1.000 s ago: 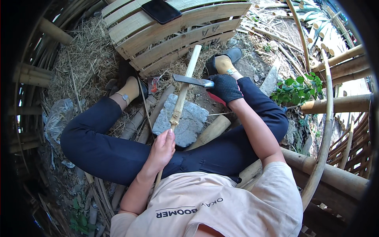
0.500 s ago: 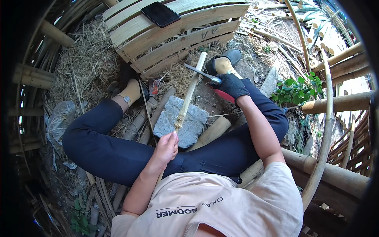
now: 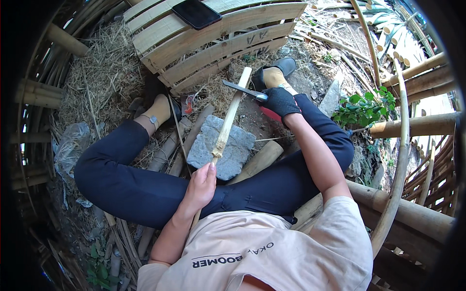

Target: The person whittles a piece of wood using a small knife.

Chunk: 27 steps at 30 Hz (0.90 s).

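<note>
Your left hand [image 3: 200, 186] closed around bamboo strip [image 3: 230, 117], which goes forward from it, over stone block [image 3: 238, 151]. Your gloved right hand [image 3: 280, 103] closed on knife [image 3: 252, 92], its blade across strip, ahead of left hand.

I can see a cream, dark-lettered T-shirt [image 3: 272, 237], navy trousers [image 3: 141, 179], tan socks [image 3: 163, 109], dark shoes [image 3: 285, 66], and a black-and-red glove [image 3: 281, 101] on the right hand [image 3: 279, 103].
</note>
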Tool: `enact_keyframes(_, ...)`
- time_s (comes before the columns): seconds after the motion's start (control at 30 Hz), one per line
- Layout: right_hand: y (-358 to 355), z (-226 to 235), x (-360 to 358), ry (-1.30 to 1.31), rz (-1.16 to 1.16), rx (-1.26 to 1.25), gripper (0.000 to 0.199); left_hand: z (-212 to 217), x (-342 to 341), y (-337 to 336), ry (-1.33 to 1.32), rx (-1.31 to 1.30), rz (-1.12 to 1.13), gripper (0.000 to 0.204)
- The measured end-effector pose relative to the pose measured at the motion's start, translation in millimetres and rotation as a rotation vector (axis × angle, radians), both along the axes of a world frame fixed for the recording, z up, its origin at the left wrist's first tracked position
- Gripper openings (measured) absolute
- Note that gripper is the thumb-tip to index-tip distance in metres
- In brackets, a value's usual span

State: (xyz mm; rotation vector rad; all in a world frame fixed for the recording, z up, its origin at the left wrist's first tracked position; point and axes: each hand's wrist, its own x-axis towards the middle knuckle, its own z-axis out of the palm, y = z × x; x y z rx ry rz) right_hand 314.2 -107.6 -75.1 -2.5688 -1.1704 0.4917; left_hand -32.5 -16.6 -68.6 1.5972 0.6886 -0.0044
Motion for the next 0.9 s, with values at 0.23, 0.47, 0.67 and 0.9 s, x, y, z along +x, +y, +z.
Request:
enact_keyframes(0.23,5.9,-7.0,5.8,-0.08,0.013,0.019,0.022,22.2,7.7,1.5,0.113,-0.006,0.024,0.046)
enact_keyframes(0.47,-2.7,-16.1,25.0,0.083,-0.177,0.161,0.03,30.3,5.9,-1.6,0.099,-0.261,0.062,0.042)
enact_keyframes(0.67,-13.1,-8.9,24.2,0.079,-0.192,0.26,0.029,32.7,11.2,-3.0,0.079,-0.446,0.075,0.039)
enact_keyframes(0.9,-9.0,7.5,-4.2,0.073,0.075,0.074,0.026,29.5,10.4,-3.1,0.041,-0.349,0.059,0.039)
